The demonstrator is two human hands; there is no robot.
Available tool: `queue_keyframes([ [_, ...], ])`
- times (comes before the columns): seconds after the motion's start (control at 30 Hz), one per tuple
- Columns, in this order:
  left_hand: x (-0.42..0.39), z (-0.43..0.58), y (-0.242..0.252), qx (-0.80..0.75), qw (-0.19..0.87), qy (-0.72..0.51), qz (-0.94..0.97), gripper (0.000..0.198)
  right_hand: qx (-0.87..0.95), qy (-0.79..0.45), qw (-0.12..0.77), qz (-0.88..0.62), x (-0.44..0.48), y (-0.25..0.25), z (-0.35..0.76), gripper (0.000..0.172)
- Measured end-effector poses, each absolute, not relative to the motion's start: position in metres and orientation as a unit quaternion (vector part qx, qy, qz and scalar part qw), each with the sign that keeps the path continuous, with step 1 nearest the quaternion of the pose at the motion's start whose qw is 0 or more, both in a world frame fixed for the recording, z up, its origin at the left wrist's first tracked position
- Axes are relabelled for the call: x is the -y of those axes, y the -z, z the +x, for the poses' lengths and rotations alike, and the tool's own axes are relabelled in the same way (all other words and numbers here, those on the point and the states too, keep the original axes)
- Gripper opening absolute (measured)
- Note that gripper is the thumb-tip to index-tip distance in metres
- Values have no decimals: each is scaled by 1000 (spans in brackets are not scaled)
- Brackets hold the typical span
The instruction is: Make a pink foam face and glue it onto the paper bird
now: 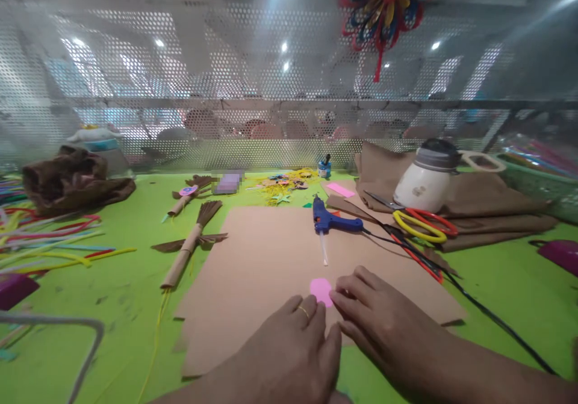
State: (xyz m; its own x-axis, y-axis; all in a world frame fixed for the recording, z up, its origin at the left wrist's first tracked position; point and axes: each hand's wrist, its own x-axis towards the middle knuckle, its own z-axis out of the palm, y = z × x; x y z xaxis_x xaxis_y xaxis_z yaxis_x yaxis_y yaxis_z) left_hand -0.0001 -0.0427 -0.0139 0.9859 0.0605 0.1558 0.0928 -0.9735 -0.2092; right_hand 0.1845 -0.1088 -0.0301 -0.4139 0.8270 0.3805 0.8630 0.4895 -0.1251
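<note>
A small pink paper piece [320, 291] with rounded corners lies on the brown cardboard sheets [262, 259]. My left hand [295, 338], a ring on one finger, rests palm down with its fingertips at the paper's lower edge. At the right edge, fingertips of my right hand [382, 310] touch the same piece, its fingers slightly apart. Just beyond both hands, a blue glue gun [332, 220] lies on the cardboard with a glue stick [324, 248] pointing toward me. To the left is a rolled brown paper figure [187, 247] with side wings and a yellow string tail.
Scissors [419, 223] and a white jar [427, 178] sit by folded brown paper [487, 205] on the right. A black cord [487, 313] crosses the green table. Coloured pipe cleaners [58, 247] spread at left; yellow scraps [284, 187] lie before the perforated screen [253, 79].
</note>
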Motion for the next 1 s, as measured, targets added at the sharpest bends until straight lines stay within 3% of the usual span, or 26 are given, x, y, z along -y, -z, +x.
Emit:
queue_keyframes([
  [0.17, 44, 6, 28, 19, 220, 133, -966, 9, 830, 17, 207, -518, 98, 12, 195, 13],
  [0.27, 45, 3, 29, -8, 247, 133, -960, 16, 817, 90, 192, -536, 69, 0, 214, 12],
  [0.43, 45, 1, 12, -52, 265, 24, -963, 39, 775, 119, 178, -595, 12, 0, 237, 22],
  [0.67, 44, 0, 13, -50, 213, 13, -976, 37, 741, 105, 106, -655, -15, 17, 237, 31],
  [0.83, 49, 0, 7, -38, 144, -8, -989, 57, 723, 84, 74, -682, -21, 17, 243, 30],
  [1.0, 51, 0, -5, -2, 75, -41, -996, 49, 705, 57, 94, -700, -30, 19, 248, 30],
])
